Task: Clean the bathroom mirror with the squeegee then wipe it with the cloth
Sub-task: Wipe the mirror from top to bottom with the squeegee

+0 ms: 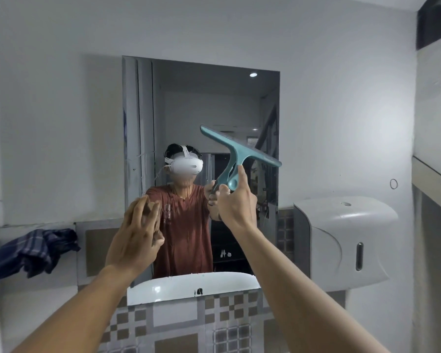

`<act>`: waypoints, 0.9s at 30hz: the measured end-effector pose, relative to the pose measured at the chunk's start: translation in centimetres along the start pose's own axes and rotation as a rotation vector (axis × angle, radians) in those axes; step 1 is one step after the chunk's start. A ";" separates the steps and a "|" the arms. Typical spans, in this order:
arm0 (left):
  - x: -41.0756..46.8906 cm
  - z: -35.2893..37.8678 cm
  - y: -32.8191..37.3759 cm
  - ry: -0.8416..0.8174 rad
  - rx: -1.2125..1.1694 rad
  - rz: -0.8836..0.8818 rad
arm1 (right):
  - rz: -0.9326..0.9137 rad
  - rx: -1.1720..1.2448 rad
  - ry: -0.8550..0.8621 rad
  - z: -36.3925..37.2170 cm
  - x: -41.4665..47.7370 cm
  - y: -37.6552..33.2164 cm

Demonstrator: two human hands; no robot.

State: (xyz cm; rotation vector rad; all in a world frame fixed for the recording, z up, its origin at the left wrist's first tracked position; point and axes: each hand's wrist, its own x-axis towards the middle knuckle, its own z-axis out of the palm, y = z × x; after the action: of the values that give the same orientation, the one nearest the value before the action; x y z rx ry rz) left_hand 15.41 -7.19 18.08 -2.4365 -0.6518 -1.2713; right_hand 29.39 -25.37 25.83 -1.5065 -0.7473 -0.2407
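The right hand (236, 200) grips the teal squeegee (239, 154) by its handle before the mirror (214, 103). The left hand (135, 238) is empty, fingers spread. The checked cloth (33, 250) lies left.

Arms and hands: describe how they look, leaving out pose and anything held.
Both forearms are bare, with no sleeves, gloves, watch or rings visible on the left hand or right hand. The mirror shows a short-sleeved rust-red shirt.

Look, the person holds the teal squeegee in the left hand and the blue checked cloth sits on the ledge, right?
Not quite. The head view shows the teal squeegee gripped in the right hand, not the left. The left hand is empty, fingers spread near the mirror. The blue checked cloth does sit on the ledge.
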 end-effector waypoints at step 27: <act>-1.5 1.1 -0.8 0.045 0.058 0.036 | -0.106 0.110 -0.065 10.1 -4.3 -2.2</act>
State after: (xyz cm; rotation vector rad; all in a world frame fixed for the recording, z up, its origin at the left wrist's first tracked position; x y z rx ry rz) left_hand 14.96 -6.35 16.33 -2.3558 -0.6217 -1.2712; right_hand 21.88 -17.22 24.10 -1.3776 -0.8795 -0.2274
